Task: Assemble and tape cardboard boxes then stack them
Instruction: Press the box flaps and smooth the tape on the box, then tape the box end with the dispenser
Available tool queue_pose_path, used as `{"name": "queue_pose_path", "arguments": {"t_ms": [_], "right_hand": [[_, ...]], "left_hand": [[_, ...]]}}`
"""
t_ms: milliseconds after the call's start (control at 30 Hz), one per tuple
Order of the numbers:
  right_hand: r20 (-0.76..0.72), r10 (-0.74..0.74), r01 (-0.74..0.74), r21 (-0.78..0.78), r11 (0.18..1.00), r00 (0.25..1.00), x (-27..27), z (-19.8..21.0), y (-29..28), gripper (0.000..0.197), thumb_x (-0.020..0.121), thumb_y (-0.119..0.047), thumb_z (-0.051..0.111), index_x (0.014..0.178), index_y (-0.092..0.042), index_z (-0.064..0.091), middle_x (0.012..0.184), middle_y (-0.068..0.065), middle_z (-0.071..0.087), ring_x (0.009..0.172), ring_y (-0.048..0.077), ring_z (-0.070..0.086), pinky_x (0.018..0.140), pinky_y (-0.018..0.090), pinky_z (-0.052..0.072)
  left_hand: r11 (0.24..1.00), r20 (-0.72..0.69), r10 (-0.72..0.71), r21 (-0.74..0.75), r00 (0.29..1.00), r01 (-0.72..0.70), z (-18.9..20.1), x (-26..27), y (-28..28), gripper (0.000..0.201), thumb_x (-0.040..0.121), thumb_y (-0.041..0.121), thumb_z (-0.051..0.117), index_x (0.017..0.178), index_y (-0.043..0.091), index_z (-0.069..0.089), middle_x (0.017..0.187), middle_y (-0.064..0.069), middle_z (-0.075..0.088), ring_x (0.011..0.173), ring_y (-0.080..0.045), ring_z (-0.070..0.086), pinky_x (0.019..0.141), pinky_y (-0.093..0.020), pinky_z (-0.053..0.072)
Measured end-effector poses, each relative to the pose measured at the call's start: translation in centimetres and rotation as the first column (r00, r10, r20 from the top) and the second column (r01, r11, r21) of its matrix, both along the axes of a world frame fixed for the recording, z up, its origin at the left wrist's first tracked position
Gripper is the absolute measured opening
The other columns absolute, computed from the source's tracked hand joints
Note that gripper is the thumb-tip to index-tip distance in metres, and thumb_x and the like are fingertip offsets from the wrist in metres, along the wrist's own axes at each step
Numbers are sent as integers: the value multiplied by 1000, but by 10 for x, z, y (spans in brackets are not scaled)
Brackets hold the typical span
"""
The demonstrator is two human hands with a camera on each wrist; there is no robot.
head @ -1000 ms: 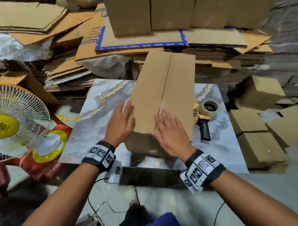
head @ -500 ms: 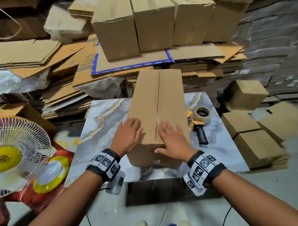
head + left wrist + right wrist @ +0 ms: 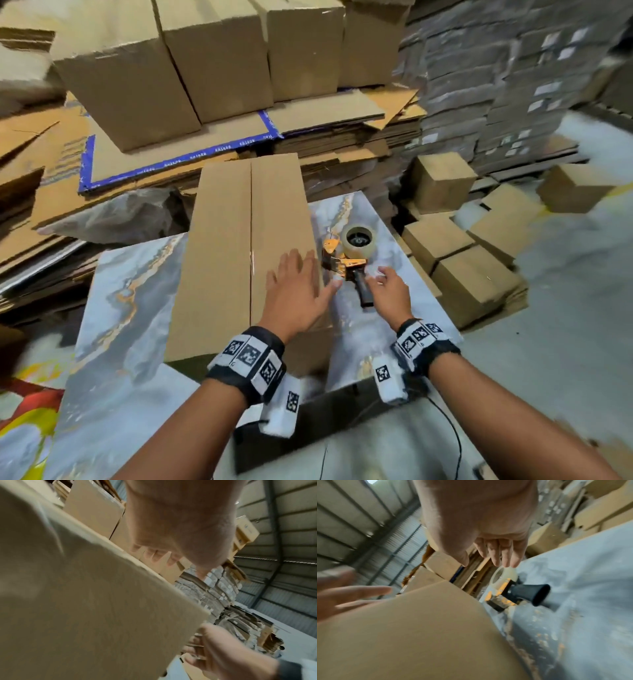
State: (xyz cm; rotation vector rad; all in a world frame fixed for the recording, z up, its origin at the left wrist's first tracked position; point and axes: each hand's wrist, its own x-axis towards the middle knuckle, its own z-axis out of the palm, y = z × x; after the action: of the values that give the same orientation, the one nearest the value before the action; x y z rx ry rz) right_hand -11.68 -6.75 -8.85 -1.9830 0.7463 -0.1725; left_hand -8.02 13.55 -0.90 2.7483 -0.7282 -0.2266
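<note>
A long cardboard box [image 3: 222, 257] lies on the marble-patterned table [image 3: 130, 325], its two top flaps meeting in a centre seam. My left hand [image 3: 296, 291] rests flat on the right flap, fingers spread. My right hand [image 3: 388, 289] hovers just right of the box over the black handle of the orange tape dispenser [image 3: 352, 270], fingers loose and holding nothing. In the right wrist view the fingers [image 3: 505, 555] hang above the tape roll [image 3: 503, 576] and the handle [image 3: 530, 593], apart from both. The left wrist view shows the box top [image 3: 85, 615] under my palm [image 3: 180, 520].
Several assembled boxes [image 3: 212, 61] stand on flat cardboard sheets [image 3: 342, 113] behind the table. Smaller boxes [image 3: 472, 274] sit on the floor at the right. Bundled grey stacks [image 3: 496, 85] fill the back right. The table's near edge is close to my wrists.
My right hand left the box top and moved right to the tape dispenser. My left hand crossed from the left flap to the right flap. The head view has tilted up and right.
</note>
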Motion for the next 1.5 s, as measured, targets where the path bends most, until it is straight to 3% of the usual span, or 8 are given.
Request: {"name": "queue_pose_path", "arguments": {"t_ms": [167,333,533,733,900,1067,1200,1500], "right_hand": [[-265,44,-59,-52,997,963,33,-62,-33,57,101,-43,54,139,-1,49,129,24,62,122,40,57,94,41,47],[-296,-13,11,-7,1000,955,70,-98,-55,59,92,-56,65,62,-7,50,62,8,53,64,30,54,59,34,39],[-381,193,76,588,806,904,93,-131,-63,59,63,-42,88,101,-3,65,86,15,71,81,32,69,87,50,60],[-231,391,73,922,379,891,48,-96,-24,15,100,-9,55,86,-7,59,60,6,63,56,19,67,61,34,60],[-140,219,25,889,457,966,5,-60,-3,16,97,-3,61,84,-10,55,58,3,56,45,11,55,48,27,54],[60,47,-76,805,588,997,-27,0,8,14,96,-3,62,87,-9,53,54,6,46,41,16,43,44,26,42],[157,36,-134,681,720,987,-47,48,19,10,96,-10,65,89,-6,58,58,8,46,44,21,41,48,29,41],[150,280,-313,303,900,948,-71,106,67,30,93,-17,71,101,10,61,62,12,49,53,24,45,50,31,41]], "left_hand": [[976,62,-31,219,998,17,-24,-9,-8,97,86,79,10,162,21,-6,167,-15,-13,155,-32,-12,121,-57,-3],[978,65,-28,209,997,14,-24,-9,-8,98,78,72,12,163,23,0,169,-12,-8,156,-29,-9,124,-53,-1],[971,66,-63,235,996,46,-28,-7,-2,97,81,70,13,163,20,0,169,-15,-7,156,-31,-9,125,-56,4],[980,80,-82,186,993,66,-28,1,17,94,82,68,19,163,21,6,169,-13,-1,156,-30,-4,125,-55,4],[982,85,18,-191,996,-1,-30,0,18,78,94,64,31,152,12,42,159,-15,37,149,-30,30,122,-51,25],[595,-218,241,-737,946,-321,-20,0,29,27,99,29,56,120,15,65,108,-7,71,90,-19,68,79,-33,57],[193,-734,-23,-669,679,-717,15,9,29,16,106,22,46,109,11,58,100,-22,65,76,-31,64,62,-38,59],[-11,-814,-451,-406,366,-914,41,8,56,27,108,27,44,97,8,59,109,-22,61,107,-35,62,79,-41,63]]}}
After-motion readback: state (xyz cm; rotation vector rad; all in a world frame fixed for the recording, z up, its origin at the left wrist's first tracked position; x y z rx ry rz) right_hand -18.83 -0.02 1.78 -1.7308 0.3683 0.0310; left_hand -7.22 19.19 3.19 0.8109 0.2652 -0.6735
